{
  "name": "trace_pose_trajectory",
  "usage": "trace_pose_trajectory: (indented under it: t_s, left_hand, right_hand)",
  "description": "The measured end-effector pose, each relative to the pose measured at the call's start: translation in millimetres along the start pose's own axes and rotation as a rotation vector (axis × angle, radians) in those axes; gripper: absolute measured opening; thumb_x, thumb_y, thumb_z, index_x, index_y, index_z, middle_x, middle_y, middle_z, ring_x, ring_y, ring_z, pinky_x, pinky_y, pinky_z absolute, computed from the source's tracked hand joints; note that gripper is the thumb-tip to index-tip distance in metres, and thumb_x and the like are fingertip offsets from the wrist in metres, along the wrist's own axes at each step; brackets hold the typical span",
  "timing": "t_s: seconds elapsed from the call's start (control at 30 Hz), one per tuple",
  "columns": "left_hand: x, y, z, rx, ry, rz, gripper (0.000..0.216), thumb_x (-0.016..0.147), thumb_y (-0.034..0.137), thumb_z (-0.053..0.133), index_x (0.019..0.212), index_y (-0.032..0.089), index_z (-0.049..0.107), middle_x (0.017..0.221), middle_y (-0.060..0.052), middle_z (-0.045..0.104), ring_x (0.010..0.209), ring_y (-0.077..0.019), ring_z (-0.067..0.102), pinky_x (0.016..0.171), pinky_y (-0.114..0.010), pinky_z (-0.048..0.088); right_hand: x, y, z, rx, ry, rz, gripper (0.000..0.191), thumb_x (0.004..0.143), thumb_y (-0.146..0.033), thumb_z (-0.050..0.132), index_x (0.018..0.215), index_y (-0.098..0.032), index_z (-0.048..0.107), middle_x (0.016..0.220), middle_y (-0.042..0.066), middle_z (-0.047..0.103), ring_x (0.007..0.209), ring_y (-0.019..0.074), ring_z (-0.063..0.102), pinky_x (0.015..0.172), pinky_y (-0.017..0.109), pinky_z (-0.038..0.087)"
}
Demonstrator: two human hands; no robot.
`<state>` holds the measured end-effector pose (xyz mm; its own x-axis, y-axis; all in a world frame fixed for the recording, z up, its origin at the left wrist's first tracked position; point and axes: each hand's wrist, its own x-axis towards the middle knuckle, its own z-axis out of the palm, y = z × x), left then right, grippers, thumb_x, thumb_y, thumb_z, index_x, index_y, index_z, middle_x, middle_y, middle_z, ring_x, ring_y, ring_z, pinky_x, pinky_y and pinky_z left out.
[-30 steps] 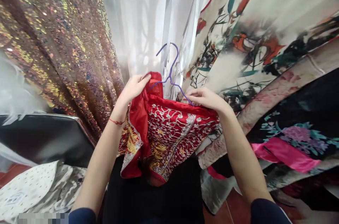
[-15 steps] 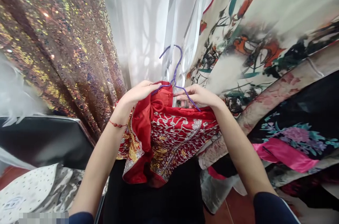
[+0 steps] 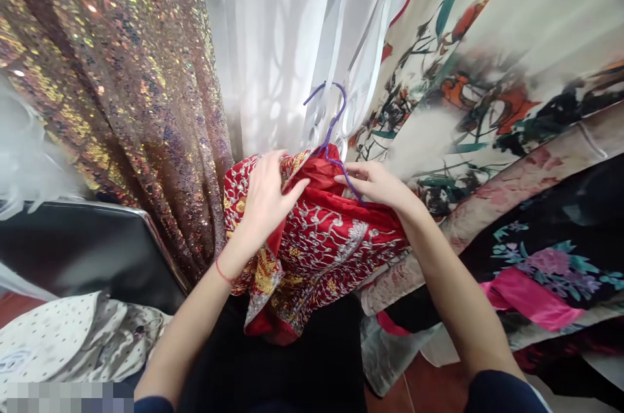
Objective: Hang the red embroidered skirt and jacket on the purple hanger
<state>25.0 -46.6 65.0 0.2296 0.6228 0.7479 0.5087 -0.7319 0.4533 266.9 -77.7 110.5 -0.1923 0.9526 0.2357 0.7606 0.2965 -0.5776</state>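
Observation:
A red garment (image 3: pixel 322 244) with silver and gold embroidery hangs from a thin purple hanger (image 3: pixel 334 120) in front of me. My left hand (image 3: pixel 266 195) lies over the garment's left shoulder, fingers curled onto the red cloth near the collar. My right hand (image 3: pixel 375 182) pinches the garment's right shoulder where the hanger's arm runs under the cloth. The hanger's hook stands up between my hands, against white fabric. The garment's lower part droops over something black below it.
A gold and brown sequined fabric (image 3: pixel 107 75) hangs at the left, sheer white fabric (image 3: pixel 277 42) in the middle, printed floral garments (image 3: pixel 487 75) at the right. A black chair back (image 3: pixel 82 250) and a white dotted cloth (image 3: pixel 53 335) lie at the lower left. A pink and black garment (image 3: pixel 536 276) lies right.
My left hand has moved from the collar's edge down onto the garment's left shoulder, spreading the cloth over the hanger. The garment and hanger have shifted slightly right and up.

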Motion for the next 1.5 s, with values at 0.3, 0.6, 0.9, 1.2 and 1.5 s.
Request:
trace_pose_trajectory:
  t_s: [0.3,0.6,0.9,1.2,1.5]
  left_hand:
    - [-137.2,-63.5,34.7,0.259,0.065,-0.454,0.063,0.072,0.060,0.075,0.113,0.018,0.051,0.103,-0.012,0.062,0.096,-0.0305,0.064,0.087,-0.043,0.052]
    - [-98.2,-88.8,-7.9,0.326,-0.218,-0.662,0.024,0.085,0.044,0.057,0.078,0.022,0.065,0.075,-0.006,0.069,0.078,-0.0242,0.065,0.062,-0.029,0.031]
    - [25.6,-69.3,-107.8,0.568,0.432,-0.394,0.008,0.086,0.024,0.054,0.080,0.020,0.055,0.076,0.001,0.051,0.077,-0.0153,0.048,0.074,-0.030,0.033]
    - [41.5,-94.4,-74.9,0.838,-0.303,-0.338,0.024,0.078,0.028,0.063,0.097,0.016,0.071,0.109,-0.016,0.072,0.108,-0.0345,0.063,0.088,-0.043,0.043]
    - [47.4,-106.9,-83.3,0.654,0.368,-0.299,0.031,0.083,0.020,0.050,0.110,0.019,0.065,0.118,-0.012,0.066,0.107,-0.0275,0.062,0.074,-0.040,0.044]
  right_hand:
    - [-6.0,-0.3,18.7,0.039,0.109,-0.037,0.041,0.089,-0.056,0.056,0.100,-0.021,0.074,0.088,0.006,0.073,0.085,0.0253,0.064,0.080,0.036,0.051]
    - [-7.0,0.0,14.6,0.387,-0.148,0.002,0.048,0.086,-0.056,0.062,0.119,-0.021,0.068,0.105,0.006,0.075,0.088,0.0200,0.066,0.088,0.036,0.054]
    - [-8.0,14.8,10.2,0.511,-0.351,0.107,0.044,0.080,-0.054,0.072,0.110,-0.023,0.073,0.107,0.004,0.077,0.096,0.0216,0.070,0.096,0.038,0.054]
    - [-36.3,33.2,14.4,0.377,0.293,0.086,0.037,0.086,-0.058,0.061,0.075,-0.023,0.058,0.065,-0.003,0.056,0.065,0.0150,0.053,0.066,0.027,0.047]
    - [-22.9,25.6,23.3,0.157,0.015,-0.051,0.046,0.089,-0.066,0.051,0.087,-0.022,0.067,0.086,0.002,0.071,0.091,0.0232,0.064,0.091,0.034,0.051]
